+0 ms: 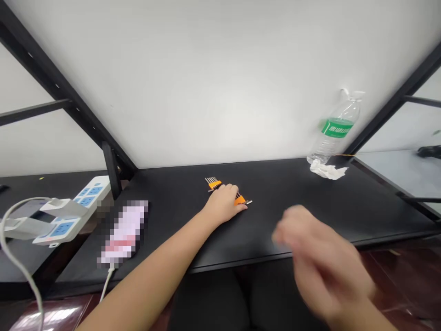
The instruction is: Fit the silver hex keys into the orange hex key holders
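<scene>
On the middle of the black table, my left hand (223, 202) is closed over a set of thin metal bits with black shafts in orange holders (240, 199). Bit tips and a piece of orange holder show beyond the hand at its upper left, and another orange piece shows at its right; the middle of the set is hidden. My right hand (317, 257) is blurred by motion, raised over the table's front edge at the right, with its fingers curled. Whether anything is between those fingers cannot be made out.
A clear bottle with a green label (337, 128) leans against the wall, beside crumpled white tissue (328, 170). At the left are a pixelated phone-like object (126, 232) with a white cable and a power strip (81, 209) with plugs. Black frame bars flank the table (268, 184).
</scene>
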Available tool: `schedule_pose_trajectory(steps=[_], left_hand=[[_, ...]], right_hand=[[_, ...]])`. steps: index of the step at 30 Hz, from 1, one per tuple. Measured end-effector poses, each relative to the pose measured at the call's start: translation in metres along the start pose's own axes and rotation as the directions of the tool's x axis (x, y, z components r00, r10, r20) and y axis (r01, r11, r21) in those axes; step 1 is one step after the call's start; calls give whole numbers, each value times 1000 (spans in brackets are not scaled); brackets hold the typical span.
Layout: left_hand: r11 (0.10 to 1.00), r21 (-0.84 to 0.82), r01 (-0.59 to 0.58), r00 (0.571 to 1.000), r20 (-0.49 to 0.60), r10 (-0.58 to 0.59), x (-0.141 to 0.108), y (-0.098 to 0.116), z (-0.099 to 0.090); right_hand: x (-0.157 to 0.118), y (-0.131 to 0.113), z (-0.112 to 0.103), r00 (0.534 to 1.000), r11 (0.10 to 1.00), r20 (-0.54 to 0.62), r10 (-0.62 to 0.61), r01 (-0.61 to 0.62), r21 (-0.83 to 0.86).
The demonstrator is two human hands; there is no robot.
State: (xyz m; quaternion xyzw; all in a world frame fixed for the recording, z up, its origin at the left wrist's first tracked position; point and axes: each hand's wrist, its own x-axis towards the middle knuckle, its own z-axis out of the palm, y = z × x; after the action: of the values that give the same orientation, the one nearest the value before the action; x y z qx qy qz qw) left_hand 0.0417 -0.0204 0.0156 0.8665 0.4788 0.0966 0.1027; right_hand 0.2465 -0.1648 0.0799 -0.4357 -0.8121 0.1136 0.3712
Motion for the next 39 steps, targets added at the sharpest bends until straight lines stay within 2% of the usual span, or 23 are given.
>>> schedule_pose_trajectory(steps=[1,3,4,6,8,11,13,15,17,20,23,28,31,34,39], left_hand=[[998,-25,-58,998,0,58,-1,-3,1],[990,-77,-122,992,-2,122,-1,-13,2],[984,-111,-139,990,-18,138,-1,-18,2],[972,-175,-158,987,-64,149,-1,-29,1],[968,-183,-170,983,-105,152,-1,-37,0],[987,-128,-99,988,-129,82,1,-44,-1],[992,-119,-33,997,-80,24,3,-46,0],[991,-135,0,999,-32,-5,5,-46,1],[988,-151,7,1000,-25,-11,7,-47,2],[981,-195,7,999,-34,-14,7,-47,1],[958,-283,43,998,-29,-53,5,-45,-3],[890,-445,93,995,6,-101,3,-37,-6],[848,-524,83,989,-59,-133,3,-33,0],[862,-505,31,974,-180,-140,4,-32,5],[850,-515,113,963,-153,-221,6,-37,2]], right_hand=[[22,20,7,1000,1000,23,19,-19,5],[63,63,21,983,999,177,43,-43,-4],[79,84,29,955,999,294,43,-41,-13],[101,117,44,865,1000,502,22,-7,-30],[110,135,59,838,1000,545,3,13,-27],[112,136,76,842,996,539,4,44,-75],[113,129,81,837,993,546,40,27,-115],[117,121,83,801,984,584,131,-36,-172],[125,116,83,742,970,633,221,-100,-221],[133,113,84,702,960,657,275,-168,-223],[131,115,86,710,956,643,287,-250,-152],[120,125,91,801,979,579,149,-201,26],[119,130,95,823,969,549,145,-229,87],[120,132,98,845,961,515,141,-242,133],[120,130,100,875,959,461,147,-240,149]])
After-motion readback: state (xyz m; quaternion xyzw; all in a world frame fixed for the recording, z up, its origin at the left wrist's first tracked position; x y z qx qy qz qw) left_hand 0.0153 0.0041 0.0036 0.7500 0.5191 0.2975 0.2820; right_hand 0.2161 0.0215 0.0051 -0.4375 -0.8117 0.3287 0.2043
